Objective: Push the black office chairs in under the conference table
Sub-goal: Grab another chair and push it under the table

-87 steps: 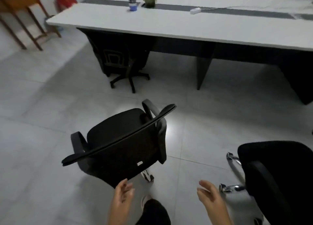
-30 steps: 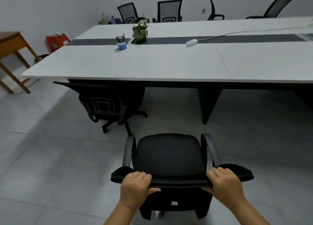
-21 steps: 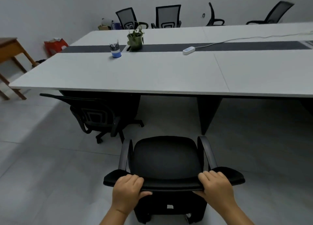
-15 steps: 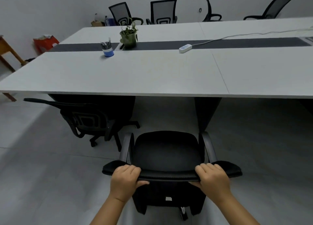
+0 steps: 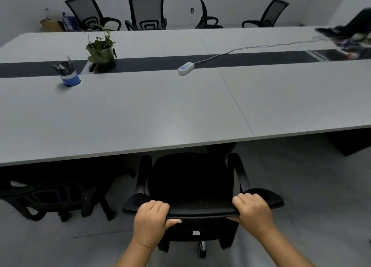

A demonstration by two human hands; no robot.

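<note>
A black office chair (image 5: 190,178) stands right in front of me, its seat front reaching the near edge of the long white conference table (image 5: 140,114). My left hand (image 5: 151,219) grips the top of its backrest on the left, thumb underneath. My right hand (image 5: 254,212) grips the same top edge on the right. A second black chair (image 5: 50,196) stands to the left, tucked under the table. Several more black mesh chairs (image 5: 147,13) line the table's far side.
On the table stand a blue pen cup (image 5: 69,75), a potted plant (image 5: 101,50) and a white power strip (image 5: 186,68) with its cable running right. A dark table leg panel (image 5: 349,141) drops to the floor at right. Grey tile floor lies around me.
With both hands on its backrest, the chair has rolled forward to the table edge. The view has come closer to the table and tilted slightly.
</note>
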